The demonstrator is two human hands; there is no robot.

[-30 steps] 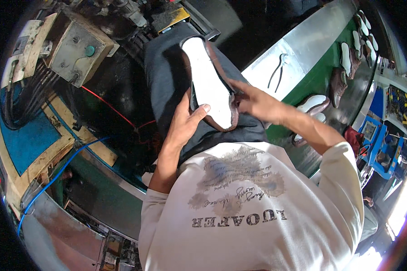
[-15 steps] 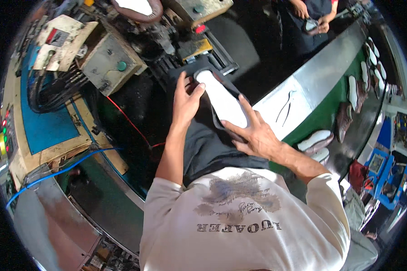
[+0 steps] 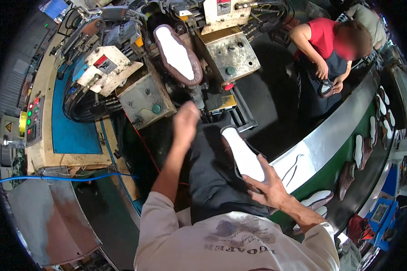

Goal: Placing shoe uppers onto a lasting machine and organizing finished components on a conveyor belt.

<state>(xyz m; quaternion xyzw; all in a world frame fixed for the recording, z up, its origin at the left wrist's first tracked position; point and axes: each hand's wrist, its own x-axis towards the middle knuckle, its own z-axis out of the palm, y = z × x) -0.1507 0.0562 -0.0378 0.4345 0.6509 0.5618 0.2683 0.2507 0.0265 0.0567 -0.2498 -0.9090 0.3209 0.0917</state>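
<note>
My right hand (image 3: 271,187) grips the heel end of a dark shoe (image 3: 244,156) by its sides, white sole side up, over my lap. My left hand (image 3: 186,124) is off this shoe, raised in front of the machine; its fingers are blurred and their pose is unclear. Just beyond it a brown shoe (image 3: 176,56) sits in the machine, also with its white underside up. To the right of my right hand, pliers (image 3: 294,170) lie on the metal ledge (image 3: 319,147).
Control boxes with buttons (image 3: 147,104) (image 3: 230,58) flank the machine. A blue air hose (image 3: 68,178) crosses at left. Several shoes (image 3: 347,179) stand along the conveyor at right. Across the ledge, a co-worker in red (image 3: 321,43) handles another shoe (image 3: 325,88).
My left hand has let go of the shoe and moved toward the machine. My right hand keeps the shoe, now held alone. The view has tilted up, showing more of the machine and the co-worker.
</note>
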